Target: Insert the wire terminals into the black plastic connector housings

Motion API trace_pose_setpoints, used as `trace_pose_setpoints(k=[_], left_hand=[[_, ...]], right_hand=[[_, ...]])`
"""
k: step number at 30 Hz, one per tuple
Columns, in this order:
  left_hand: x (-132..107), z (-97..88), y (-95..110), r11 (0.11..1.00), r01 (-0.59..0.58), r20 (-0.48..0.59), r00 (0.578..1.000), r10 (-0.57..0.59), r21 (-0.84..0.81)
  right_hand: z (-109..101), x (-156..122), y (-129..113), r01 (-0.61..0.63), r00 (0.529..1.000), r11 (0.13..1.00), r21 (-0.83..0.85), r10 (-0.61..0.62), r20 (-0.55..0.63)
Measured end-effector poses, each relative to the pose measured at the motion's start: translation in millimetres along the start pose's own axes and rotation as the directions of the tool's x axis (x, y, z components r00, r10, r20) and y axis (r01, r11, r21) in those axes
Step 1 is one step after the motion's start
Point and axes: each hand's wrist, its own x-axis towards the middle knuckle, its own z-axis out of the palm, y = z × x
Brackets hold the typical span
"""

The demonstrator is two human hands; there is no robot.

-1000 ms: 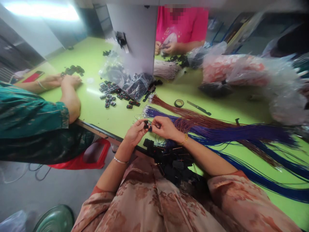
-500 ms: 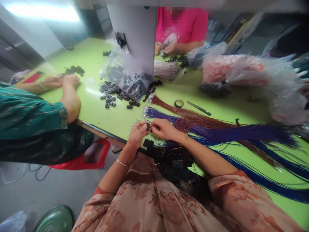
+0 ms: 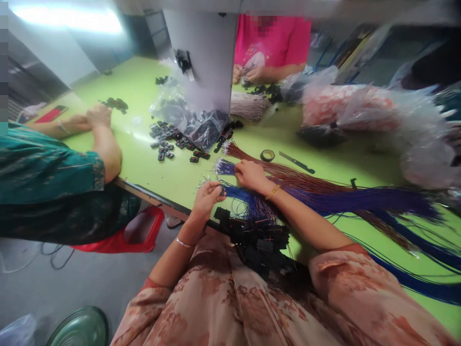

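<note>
Near the table's front edge, my left hand [image 3: 206,198] pinches a small black plastic connector [image 3: 222,191] between thumb and fingertips. My right hand [image 3: 253,176] rests on the bundle of purple wires [image 3: 227,167], just behind their silvery terminal ends. Its fingers are curled and pressed together there; whether a single wire is between them is hidden. Blue wires [image 3: 236,192] lie beneath and beside that hand. A heap of black connectors [image 3: 261,245], with thin wires among them, is gathered against my lap below both hands.
Brown wires [image 3: 288,174], a roll of black tape [image 3: 267,155] and a blade [image 3: 297,162] lie beyond my right hand. Black connector parts [image 3: 165,137] and a plastic bag [image 3: 207,129] stand ahead by a pillar [image 3: 201,62]. Co-workers sit left and opposite.
My right hand has left the connector beside my left hand and moved up and right onto the purple wires. My left hand stays nearly in place with the connector.
</note>
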Motion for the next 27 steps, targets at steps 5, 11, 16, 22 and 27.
trace_pose_setpoints(k=[5, 11, 16, 22, 27], left_hand=[[0, 2.7, 1, 0.998, -0.046, -0.012, 0.999, 0.047, 0.039], [6, 7.9, 2, 0.997, -0.047, 0.011, 0.999, 0.048, -0.059], [10, 12.2, -1, 0.984, -0.024, 0.018, 0.999, 0.027, -0.176], [12, 11.4, 0, 0.962, 0.003, 0.033, 0.999, 0.006, -0.272], [13, 14.1, 2, 0.939, 0.042, 0.053, 0.998, -0.025, -0.342]], right_hand=[[1, 3, 2, -0.015, 0.999, 1.0, -0.023, 0.016, 0.035], [-7, 9, 1, 0.044, 0.996, 0.979, 0.197, -0.027, -0.087], [-16, 16, -21, 0.269, 0.958, 0.788, 0.554, -0.162, -0.236], [-19, -1, -30, 0.234, 0.971, 0.685, 0.69, -0.124, -0.207], [-7, -20, -22, 0.203, 0.979, 0.715, 0.669, -0.132, -0.156]])
